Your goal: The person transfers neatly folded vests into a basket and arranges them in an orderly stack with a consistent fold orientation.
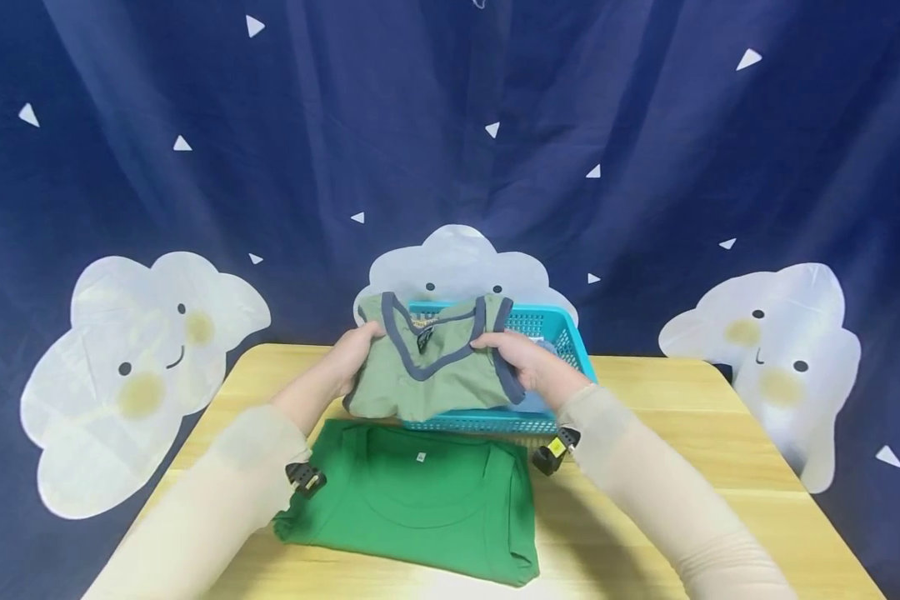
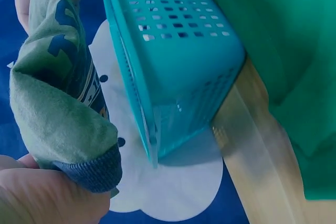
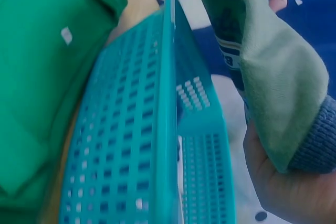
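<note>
A folded light-green V-neck shirt with navy trim hangs above the basket, held by both hands. At its left shoulder my left hand grips the edge, and my right hand pinches the cloth near the right side of the collar. The left wrist view shows the left hand around the lower folded end, next to a navy ribbed band. Dark print shows on the shirt's underside in the right wrist view. Below it stands a teal plastic basket, partly hidden, with bluish cloth inside.
A green shirt lies folded on the wooden table, just in front of the basket. Behind the table hangs a dark blue curtain with white cloud shapes and small triangles.
</note>
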A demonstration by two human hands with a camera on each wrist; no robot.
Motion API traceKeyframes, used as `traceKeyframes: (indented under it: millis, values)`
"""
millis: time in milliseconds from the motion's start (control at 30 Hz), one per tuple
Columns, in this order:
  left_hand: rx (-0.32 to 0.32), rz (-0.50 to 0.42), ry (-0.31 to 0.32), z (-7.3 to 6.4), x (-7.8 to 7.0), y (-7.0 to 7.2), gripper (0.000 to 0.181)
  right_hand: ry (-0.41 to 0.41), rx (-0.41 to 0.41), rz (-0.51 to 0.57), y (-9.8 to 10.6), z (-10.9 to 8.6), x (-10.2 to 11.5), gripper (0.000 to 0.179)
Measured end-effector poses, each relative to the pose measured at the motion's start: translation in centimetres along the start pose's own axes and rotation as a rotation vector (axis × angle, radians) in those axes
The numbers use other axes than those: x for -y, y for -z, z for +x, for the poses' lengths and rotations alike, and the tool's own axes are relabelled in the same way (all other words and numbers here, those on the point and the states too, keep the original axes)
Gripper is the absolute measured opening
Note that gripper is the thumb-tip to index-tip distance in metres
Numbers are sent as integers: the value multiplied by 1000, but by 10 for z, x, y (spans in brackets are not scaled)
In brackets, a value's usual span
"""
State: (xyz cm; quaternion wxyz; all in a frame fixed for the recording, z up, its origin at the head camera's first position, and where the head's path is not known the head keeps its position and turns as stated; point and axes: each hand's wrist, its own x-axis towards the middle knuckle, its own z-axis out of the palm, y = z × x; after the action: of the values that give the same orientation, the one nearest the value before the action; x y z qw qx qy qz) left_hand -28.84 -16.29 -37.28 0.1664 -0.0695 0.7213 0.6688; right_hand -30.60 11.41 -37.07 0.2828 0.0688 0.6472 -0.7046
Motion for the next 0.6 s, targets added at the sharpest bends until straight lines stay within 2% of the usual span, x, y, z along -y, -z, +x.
traceKeyframes:
  millis: [133,400,600]
  values:
    - [9,6,8,6,1,-10,30,-5,9,-11,13,-2,2,34]
    - [-40,10,42,17,4,-21,35,15,-15,-24,36,1,1,28]
    - [-54,9,26,29,3,-32,39,19,-44,-50,54,2,3,25]
